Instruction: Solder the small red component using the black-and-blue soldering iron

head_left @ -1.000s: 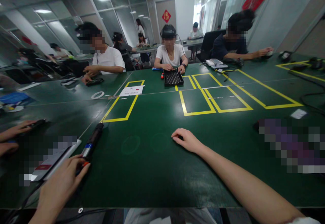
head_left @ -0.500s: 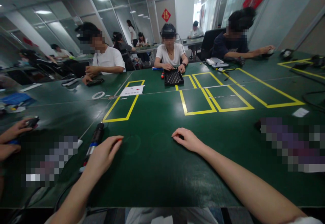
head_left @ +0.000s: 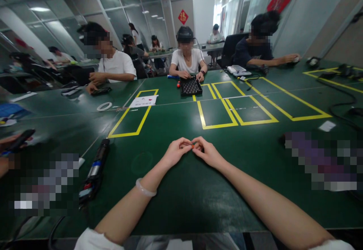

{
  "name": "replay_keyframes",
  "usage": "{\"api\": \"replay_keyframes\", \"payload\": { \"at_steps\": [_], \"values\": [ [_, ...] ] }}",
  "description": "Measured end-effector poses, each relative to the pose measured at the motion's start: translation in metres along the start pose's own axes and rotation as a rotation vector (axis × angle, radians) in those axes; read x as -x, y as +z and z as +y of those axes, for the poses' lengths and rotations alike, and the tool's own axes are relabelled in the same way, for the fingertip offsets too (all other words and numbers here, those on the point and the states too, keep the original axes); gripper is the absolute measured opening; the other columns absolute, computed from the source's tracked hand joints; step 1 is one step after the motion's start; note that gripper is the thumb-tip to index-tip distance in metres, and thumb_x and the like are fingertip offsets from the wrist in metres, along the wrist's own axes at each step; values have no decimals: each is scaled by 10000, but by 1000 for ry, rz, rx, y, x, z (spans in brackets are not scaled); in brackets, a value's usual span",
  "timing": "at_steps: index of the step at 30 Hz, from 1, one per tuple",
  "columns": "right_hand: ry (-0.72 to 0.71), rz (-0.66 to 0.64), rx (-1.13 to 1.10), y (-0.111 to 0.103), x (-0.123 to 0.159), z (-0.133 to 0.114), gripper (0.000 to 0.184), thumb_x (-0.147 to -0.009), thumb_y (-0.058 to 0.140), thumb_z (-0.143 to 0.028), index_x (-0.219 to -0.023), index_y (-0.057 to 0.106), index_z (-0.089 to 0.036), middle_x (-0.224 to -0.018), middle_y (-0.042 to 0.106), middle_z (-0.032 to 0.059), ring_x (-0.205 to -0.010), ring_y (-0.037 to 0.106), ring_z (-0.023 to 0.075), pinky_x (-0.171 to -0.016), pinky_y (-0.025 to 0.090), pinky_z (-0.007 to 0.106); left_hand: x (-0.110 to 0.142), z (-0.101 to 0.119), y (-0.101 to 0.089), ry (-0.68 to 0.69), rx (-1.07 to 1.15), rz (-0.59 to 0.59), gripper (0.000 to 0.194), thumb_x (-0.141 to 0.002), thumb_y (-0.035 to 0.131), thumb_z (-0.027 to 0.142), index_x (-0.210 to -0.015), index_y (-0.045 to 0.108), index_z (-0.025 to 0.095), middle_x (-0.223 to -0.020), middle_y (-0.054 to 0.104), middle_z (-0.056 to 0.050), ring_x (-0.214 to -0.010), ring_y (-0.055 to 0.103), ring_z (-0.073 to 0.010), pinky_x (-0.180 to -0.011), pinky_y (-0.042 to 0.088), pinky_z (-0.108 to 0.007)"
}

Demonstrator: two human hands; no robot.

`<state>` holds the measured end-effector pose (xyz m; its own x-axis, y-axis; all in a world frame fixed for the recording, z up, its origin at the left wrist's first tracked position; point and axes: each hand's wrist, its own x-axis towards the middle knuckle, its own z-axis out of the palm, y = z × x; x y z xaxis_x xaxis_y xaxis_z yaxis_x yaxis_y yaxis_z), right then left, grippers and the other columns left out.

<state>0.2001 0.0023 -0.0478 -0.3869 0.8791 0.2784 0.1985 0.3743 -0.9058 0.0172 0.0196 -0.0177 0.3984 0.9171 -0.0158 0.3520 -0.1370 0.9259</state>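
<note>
My left hand [head_left: 176,152] and my right hand [head_left: 210,153] meet tip to tip over the green table [head_left: 181,201]. Between their pinched fingertips shows a small orange-red piece [head_left: 193,146], too little of it visible to name its kind. Fingers of both hands close in on it, and they hide most of its shape. To the left of my left forearm lies an electric screwdriver [head_left: 95,168] with a black body, a blue band and a cord.
Yellow tape outlines [head_left: 219,126] mark the table beyond my hands, with a white paper sheet [head_left: 143,101] and a tape roll [head_left: 104,107]. Blurred-out items lie left and right. Across the table, a person handles a black tray [head_left: 191,87]; other people sit nearby.
My left hand has moved right from beside the electric screwdriver, carrying the orange-red piece to my right hand. The fingertips of both hands now meet. The view has shifted slightly.
</note>
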Motion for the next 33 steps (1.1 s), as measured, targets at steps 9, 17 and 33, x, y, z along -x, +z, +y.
{"api": "replay_keyframes", "payload": {
  "at_steps": [9, 17, 33],
  "values": [
    [51, 7, -47, -2, -1, 0, 168, -891, 533, -321, -983, 529, -180, -760, 612, -5, -679, 573, 123, -632, 439, 232, 10, -2, 4, 45, 41, 6, 292, -794, 608, 367, -1002, 568, 165, -961, 636, -45, -874, 609, -148, -730, 485, -260],
    [33, -3, -25, -2, -1, -5, 204, -868, 564, -323, -1012, 521, -185, -818, 626, 5, -691, 570, 121, -650, 447, 240, 14, 0, 6, 110, -26, 70, 249, -841, 556, 368, -998, 563, 175, -919, 653, -41, -872, 626, -154, -783, 485, -281],
    [71, -3, -162, -2, -3, 3, 262, -846, 592, -408, -969, 530, -185, -779, 602, -3, -663, 544, 121, -610, 408, 229, 21, 10, 4, 185, -369, 91, 206, -891, 488, 371, -1010, 571, 225, -936, 679, -11, -877, 648, -141, -807, 483, -259]
  ]
}}
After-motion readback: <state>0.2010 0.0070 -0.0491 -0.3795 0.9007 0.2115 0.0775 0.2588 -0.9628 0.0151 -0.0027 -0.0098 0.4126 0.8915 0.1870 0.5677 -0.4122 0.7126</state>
